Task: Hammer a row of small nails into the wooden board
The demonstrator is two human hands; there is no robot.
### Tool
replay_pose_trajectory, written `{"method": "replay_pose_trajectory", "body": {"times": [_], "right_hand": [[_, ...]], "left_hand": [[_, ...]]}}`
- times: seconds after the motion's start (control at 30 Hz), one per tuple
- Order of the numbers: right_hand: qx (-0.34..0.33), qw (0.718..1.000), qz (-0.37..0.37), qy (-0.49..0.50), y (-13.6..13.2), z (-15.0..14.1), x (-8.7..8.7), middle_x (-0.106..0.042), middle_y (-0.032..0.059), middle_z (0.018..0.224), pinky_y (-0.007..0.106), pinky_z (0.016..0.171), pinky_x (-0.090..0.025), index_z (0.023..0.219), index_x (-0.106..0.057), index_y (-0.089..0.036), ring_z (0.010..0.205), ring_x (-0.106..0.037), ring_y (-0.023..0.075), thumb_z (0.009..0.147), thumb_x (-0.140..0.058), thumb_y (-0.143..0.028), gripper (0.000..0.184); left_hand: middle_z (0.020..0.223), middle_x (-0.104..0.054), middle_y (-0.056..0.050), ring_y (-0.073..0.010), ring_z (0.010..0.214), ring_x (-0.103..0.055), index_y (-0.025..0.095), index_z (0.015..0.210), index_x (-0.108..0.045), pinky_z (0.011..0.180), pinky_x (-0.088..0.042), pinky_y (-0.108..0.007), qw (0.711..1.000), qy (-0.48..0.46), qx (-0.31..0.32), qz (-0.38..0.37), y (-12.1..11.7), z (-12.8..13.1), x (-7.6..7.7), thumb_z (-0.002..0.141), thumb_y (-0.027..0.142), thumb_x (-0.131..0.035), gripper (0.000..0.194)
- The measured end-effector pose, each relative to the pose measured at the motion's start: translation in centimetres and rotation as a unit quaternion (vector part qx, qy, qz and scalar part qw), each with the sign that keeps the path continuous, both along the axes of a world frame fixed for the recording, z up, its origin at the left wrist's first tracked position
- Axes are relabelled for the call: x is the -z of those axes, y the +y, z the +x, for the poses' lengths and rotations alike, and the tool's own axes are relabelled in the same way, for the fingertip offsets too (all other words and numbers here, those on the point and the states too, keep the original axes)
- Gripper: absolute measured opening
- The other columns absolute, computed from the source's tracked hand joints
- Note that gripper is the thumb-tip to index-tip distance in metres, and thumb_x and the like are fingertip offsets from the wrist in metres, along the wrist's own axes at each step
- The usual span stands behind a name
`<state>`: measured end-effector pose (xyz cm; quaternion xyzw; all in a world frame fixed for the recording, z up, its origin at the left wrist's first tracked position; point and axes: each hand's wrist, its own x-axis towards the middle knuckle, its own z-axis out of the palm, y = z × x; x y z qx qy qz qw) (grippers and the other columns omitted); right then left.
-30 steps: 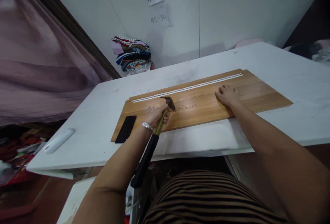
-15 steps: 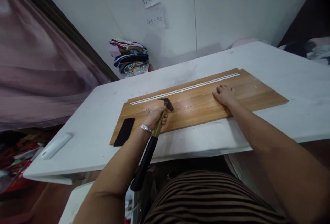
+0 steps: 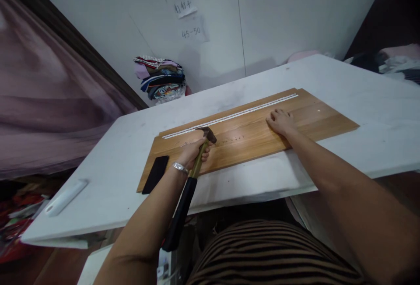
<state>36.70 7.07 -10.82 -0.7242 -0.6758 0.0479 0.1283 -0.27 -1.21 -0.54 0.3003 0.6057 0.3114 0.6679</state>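
In the head view, the left hand (image 3: 193,151), with a silver bracelet (image 3: 180,167) at its wrist, is gripping a claw hammer (image 3: 188,191) high on the handle, just below the head. The hammer's head is hanging over the wooden board (image 3: 226,151), while its black grip is pointing back past the table's near edge. The right hand (image 3: 281,122) is resting palm down on the board, fingers loosely spread; whether anything is lying beneath it, I cannot tell. A row of small nails (image 3: 236,138) is standing between the hands. Two white strips (image 3: 231,115) are running along the board's far side, and a black phone (image 3: 155,174) is lying near its left end. The white table (image 3: 108,162) is supporting the board.
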Motion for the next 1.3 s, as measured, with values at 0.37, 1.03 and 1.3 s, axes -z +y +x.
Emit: {"method": "replay_pose_trajectory", "body": {"times": [0.37, 1.03, 1.3], "right_hand": [[0.005, 1.000, -0.005, 0.006, 0.11, -0.08, 0.03, -0.066, 0.0205, 0.143, 0.053, 0.115, -0.037, 0.121, -0.072, -0.018, 0.141, -0.051, 0.0352, 0.105, -0.040, -0.043, 0.044], [0.003, 1.000, -0.008, 0.002, 0.13, 0.05, 0.13, -0.065, 0.0197, 0.142, 0.051, 0.114, -0.037, 0.121, -0.072, -0.018, 0.140, -0.050, 0.0341, 0.105, -0.037, -0.045, 0.048], [0.001, 1.000, -0.004, 0.007, -0.08, 0.02, -0.03, -0.066, 0.0202, 0.142, 0.052, 0.114, -0.038, 0.119, -0.072, -0.018, 0.139, -0.051, 0.0349, 0.104, -0.039, -0.045, 0.045]], "left_hand": [[0.060, -0.047, 0.005, -0.0054, 0.039, -0.037, 0.014, 0.091, -0.061, 0.036, -0.030, -0.014, 1.000, -0.008, 0.000, -0.010, -0.17, -0.15, 0.61, 0.108, 0.035, -0.051, 0.029], [0.058, -0.046, 0.005, -0.0057, 0.038, -0.036, 0.015, 0.092, -0.060, 0.035, -0.028, -0.014, 1.000, 0.013, -0.006, -0.022, -0.33, 0.44, 0.09, 0.110, 0.036, -0.043, 0.033], [0.059, -0.049, 0.004, -0.0055, 0.038, -0.037, 0.015, 0.091, -0.061, 0.034, -0.029, -0.015, 1.000, -0.006, -0.014, 0.000, -0.16, 0.00, 0.10, 0.108, 0.036, -0.051, 0.029]]}}
